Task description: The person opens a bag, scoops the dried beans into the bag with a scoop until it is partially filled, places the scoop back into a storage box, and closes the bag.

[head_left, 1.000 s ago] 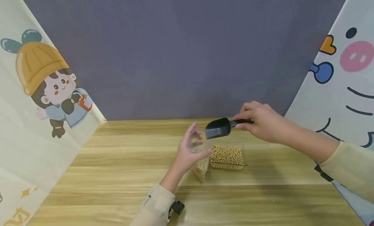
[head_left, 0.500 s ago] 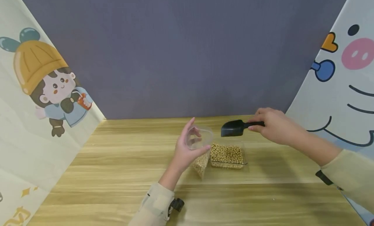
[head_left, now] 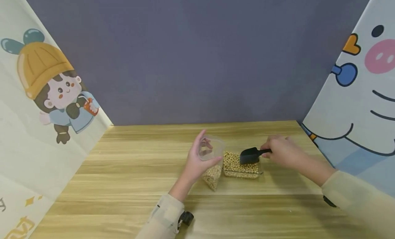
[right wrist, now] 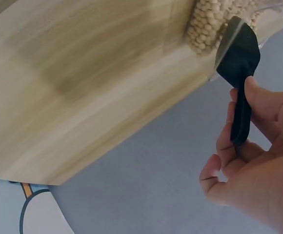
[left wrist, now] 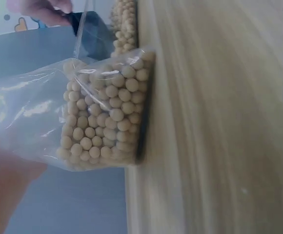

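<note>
My left hand (head_left: 195, 163) grips the mouth of a clear plastic bag (left wrist: 27, 105), spreading it with thumb and fingers apart. Pale yellow soybeans (left wrist: 102, 117) fill the lower part of the bag, which stands close against the wooden surface in the left wrist view. Pinched by its handle in my right hand (right wrist: 261, 151) is a black scoop (right wrist: 239, 56). Its blade overlaps the soybeans in a clear rectangular container (head_left: 241, 175), just right of the bag in the head view. How deep the blade's tip sits among the beans is hidden.
The container and bag stand side by side on a wood-grain table (head_left: 139, 177). A dark grey panel (head_left: 191, 60) rises behind the table's far edge. Printed cartoon panels flank it, with a hatted child (head_left: 61, 91) left and a pig face (head_left: 381, 57) right.
My right hand has drawn the scoop from beside the bag's mouth to the right, then down onto the container's beans. My left hand keeps hold of the bag in nearly the same place.
</note>
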Available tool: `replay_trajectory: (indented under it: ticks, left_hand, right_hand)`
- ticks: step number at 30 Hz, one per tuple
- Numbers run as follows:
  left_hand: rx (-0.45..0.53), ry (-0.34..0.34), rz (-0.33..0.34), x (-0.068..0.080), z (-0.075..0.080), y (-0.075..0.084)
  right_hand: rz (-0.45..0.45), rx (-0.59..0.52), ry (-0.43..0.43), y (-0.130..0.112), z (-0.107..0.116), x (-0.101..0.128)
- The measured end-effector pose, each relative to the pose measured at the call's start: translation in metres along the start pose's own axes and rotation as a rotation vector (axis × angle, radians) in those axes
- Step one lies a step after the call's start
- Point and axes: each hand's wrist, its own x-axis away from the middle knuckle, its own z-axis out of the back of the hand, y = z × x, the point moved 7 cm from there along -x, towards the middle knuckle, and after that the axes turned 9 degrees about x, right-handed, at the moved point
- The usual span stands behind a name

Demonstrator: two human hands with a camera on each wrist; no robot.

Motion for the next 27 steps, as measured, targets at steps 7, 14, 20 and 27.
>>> replay_trajectory:
  ticks: [7, 14, 20, 27]
  left_hand:
    - [0.013, -0.037, -0.06, -0.001, -0.006, 0.007]
    - [0.03, -0.017, -0.051, -0.002, -0.007, 0.006]
    - [0.027, -0.012, -0.035, -0.002, -0.008, 0.005]
    - [0.03, -0.012, -0.026, -0.002, -0.008, 0.003]
  right_hand:
    - [0.007, 0.0, 0.023, -0.005, -0.006, -0.003]
    - [0.026, -0.081, 0.026, -0.006, -0.018, -0.007]
    - [0.064, -0.185, 0.07, -0.008, -0.026, -0.011]
    - [0.089, -0.294, 0.067, -0.014, -0.038, -0.013]
